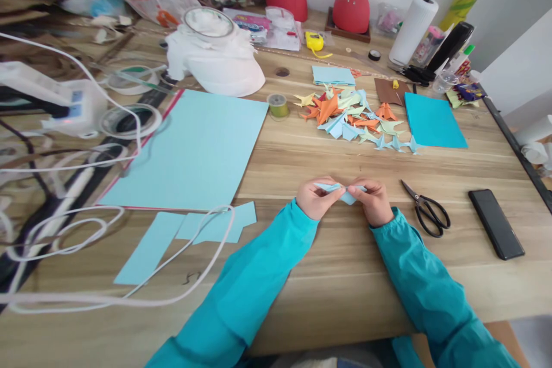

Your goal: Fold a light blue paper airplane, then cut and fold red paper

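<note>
Both hands meet over the wooden table [328, 276] and pinch a small, partly folded piece of light blue paper [342, 191]. My left hand [316, 198] grips its left end, and my right hand [374, 201] grips its right end. The paper sits just above the tabletop between my fingertips. Both arms wear teal sleeves.
A heap of folded paper cranes [351, 118] lies beyond my hands. Black scissors [426, 210] and a black phone [495, 223] lie to the right. A large light blue sheet [194, 146] and offcuts [190, 233] lie left, among white cables [107, 253]. A teal sheet [433, 121] lies far right.
</note>
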### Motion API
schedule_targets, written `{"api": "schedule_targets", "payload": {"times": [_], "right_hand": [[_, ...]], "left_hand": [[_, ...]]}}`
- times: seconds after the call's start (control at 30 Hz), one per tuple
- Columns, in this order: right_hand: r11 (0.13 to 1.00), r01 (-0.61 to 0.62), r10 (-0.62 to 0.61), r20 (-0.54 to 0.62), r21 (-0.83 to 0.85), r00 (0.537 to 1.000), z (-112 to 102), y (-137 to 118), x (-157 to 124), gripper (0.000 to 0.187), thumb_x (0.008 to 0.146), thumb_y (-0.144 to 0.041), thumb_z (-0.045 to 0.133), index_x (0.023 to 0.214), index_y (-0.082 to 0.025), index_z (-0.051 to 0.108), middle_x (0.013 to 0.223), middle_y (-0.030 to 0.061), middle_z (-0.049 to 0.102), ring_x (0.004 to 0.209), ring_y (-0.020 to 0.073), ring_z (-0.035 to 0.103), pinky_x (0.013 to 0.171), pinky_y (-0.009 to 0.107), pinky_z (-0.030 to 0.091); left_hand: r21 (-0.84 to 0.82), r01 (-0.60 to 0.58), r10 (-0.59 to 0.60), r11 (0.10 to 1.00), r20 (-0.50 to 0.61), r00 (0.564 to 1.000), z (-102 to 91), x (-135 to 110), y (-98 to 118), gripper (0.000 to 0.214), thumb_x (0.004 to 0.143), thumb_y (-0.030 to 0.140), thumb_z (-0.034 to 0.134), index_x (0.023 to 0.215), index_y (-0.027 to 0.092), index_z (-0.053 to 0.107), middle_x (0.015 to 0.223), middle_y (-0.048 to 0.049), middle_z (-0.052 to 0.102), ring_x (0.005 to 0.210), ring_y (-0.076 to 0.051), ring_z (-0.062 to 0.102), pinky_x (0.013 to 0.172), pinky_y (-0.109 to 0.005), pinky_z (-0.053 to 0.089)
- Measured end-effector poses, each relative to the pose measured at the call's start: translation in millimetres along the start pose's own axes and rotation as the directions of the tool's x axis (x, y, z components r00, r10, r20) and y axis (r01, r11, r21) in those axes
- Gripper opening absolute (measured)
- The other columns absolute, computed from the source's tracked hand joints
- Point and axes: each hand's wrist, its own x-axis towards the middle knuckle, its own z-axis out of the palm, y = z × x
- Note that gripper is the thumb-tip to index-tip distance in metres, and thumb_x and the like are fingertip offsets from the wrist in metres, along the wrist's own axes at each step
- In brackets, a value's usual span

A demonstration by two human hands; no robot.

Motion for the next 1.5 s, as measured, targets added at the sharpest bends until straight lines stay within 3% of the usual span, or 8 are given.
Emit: {"api": "schedule_targets", "payload": {"times": [0.17,0.6,0.77,1.0,1.13,1.2,1.3,1.5], "right_hand": [[1.000,-0.010,0.010,-0.021,0.013,1.000,0.0,0.4,0.3,0.016,0.063,-0.031,0.074,0.055,-0.020,0.065,0.057,-0.0016,0.058,0.055,0.0103,0.049,0.053,0.025,0.038],[1.000,-0.001,0.002,0.072,-0.007,0.997,-2.1,-0.3,-0.6,0.011,0.067,-0.026,0.072,0.059,-0.020,0.067,0.059,-0.0011,0.060,0.056,0.0106,0.050,0.054,0.025,0.037],[0.999,-0.042,0.042,-0.018,-0.012,0.999,-1.3,1.4,-0.4,0.016,0.065,-0.030,0.073,0.056,-0.019,0.065,0.055,-0.0023,0.057,0.053,0.0099,0.047,0.051,0.025,0.035],[0.999,-0.013,0.014,0.033,-0.030,0.999,-1.7,2.0,-0.5,0.016,0.064,-0.031,0.073,0.056,-0.020,0.065,0.057,-0.0014,0.057,0.055,0.0108,0.048,0.054,0.026,0.037],[0.999,-0.029,0.028,-0.022,-0.038,0.999,-1.5,3.3,0.0,0.020,0.062,-0.034,0.074,0.054,-0.019,0.064,0.055,-0.0013,0.056,0.055,0.0108,0.047,0.052,0.025,0.036],[0.999,-0.042,0.041,-0.057,-0.022,0.998,-1.3,3.4,0.1,0.020,0.062,-0.034,0.075,0.053,-0.019,0.063,0.054,-0.0019,0.055,0.052,0.0100,0.045,0.050,0.025,0.035],[0.999,-0.041,0.042,-0.082,0.009,0.996,-1.0,2.5,0.0,0.018,0.063,-0.032,0.074,0.055,-0.019,0.064,0.054,-0.0025,0.055,0.050,0.0093,0.045,0.050,0.024,0.035],[0.998,-0.061,0.061,-0.006,0.014,0.998,-2.5,1.0,-0.5,0.022,0.065,-0.032,0.072,0.052,-0.019,0.061,0.056,-0.0018,0.056,0.054,0.0103,0.047,0.053,0.025,0.036]], "left_hand": [[-0.132,0.095,-0.103,0.987,-0.055,0.993,0.3,1.5,-4.3,0.021,0.061,0.033,0.073,0.061,0.013,0.065,0.059,-0.0005,0.058,0.037,-0.005,0.042,0.031,-0.019,0.031],[-0.183,0.121,-0.125,0.976,-0.011,0.992,-5.8,4.1,-0.5,0.030,0.058,0.042,0.074,0.055,0.013,0.065,0.062,-0.0015,0.059,0.035,-0.005,0.044,0.032,-0.021,0.032],[-0.130,0.253,-0.260,0.959,-0.038,0.965,-4.3,2.6,-4.0,0.047,0.070,0.058,0.057,0.064,0.013,0.067,0.038,0.0012,0.048,0.035,-0.008,0.044,0.037,-0.021,0.032],[-0.288,0.241,-0.252,0.927,0.000,0.968,-7.7,3.6,-9.3,0.060,0.072,0.067,0.044,0.059,0.013,0.066,0.066,-0.0064,0.065,0.038,-0.009,0.048,0.036,-0.024,0.034],[-0.313,0.288,-0.306,0.905,-0.009,0.952,-9.1,6.1,-13.5,0.072,0.072,0.075,0.030,0.061,0.014,0.066,0.049,-0.0047,0.058,0.036,-0.010,0.047,0.036,-0.025,0.035],[-0.279,0.284,-0.304,0.917,-0.030,0.952,-7.7,5.9,-13.9,0.064,0.069,0.073,0.042,0.064,0.014,0.066,0.040,-0.0013,0.052,0.036,-0.010,0.046,0.037,-0.024,0.035],[-0.186,0.228,-0.246,0.956,-0.084,0.966,-3.8,4.1,-10.8,0.040,0.053,0.051,0.074,0.065,0.013,0.065,0.045,0.0012,0.056,0.037,-0.008,0.045,0.038,-0.022,0.035],[-0.188,0.233,-0.244,0.954,-0.037,0.969,-4.2,4.6,-5.0,0.031,0.056,0.041,0.075,0.062,0.013,0.064,0.044,0.0021,0.054,0.038,-0.007,0.046,0.038,-0.021,0.037]]}}
